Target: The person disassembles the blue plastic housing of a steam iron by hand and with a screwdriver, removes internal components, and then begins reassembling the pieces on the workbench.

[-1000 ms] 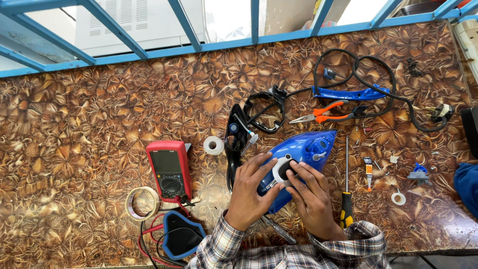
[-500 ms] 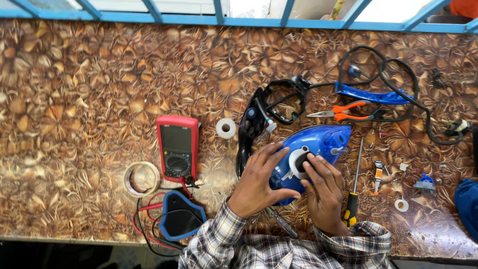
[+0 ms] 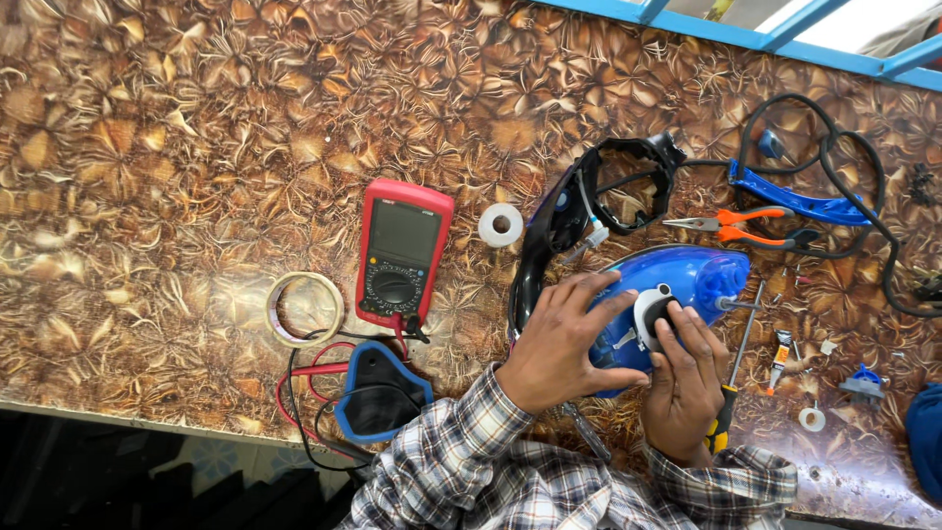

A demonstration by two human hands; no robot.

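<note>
A blue iron housing [image 3: 692, 278] lies on the patterned brown table [image 3: 196, 147], with a round white and black dial on it. My left hand [image 3: 564, 344] rests flat on the housing's left side, fingers spread across the blue shell. My right hand [image 3: 682, 378] has its fingertips pinched around the dial [image 3: 655, 312]. A black iron frame with a cord [image 3: 589, 211] lies just beyond the housing.
A red multimeter [image 3: 402, 253] with red and black leads, a blue-rimmed black cover [image 3: 378, 397], two tape rolls [image 3: 304, 309] [image 3: 500, 224], orange pliers [image 3: 746, 226], a blue handle part [image 3: 795, 204], a screwdriver [image 3: 731, 378] and small loose parts lie around. The table's near edge runs at lower left.
The view has shifted so the table objects sit further right and lower in the frame. Both hands stay on the blue housing, the right one still at the dial.
</note>
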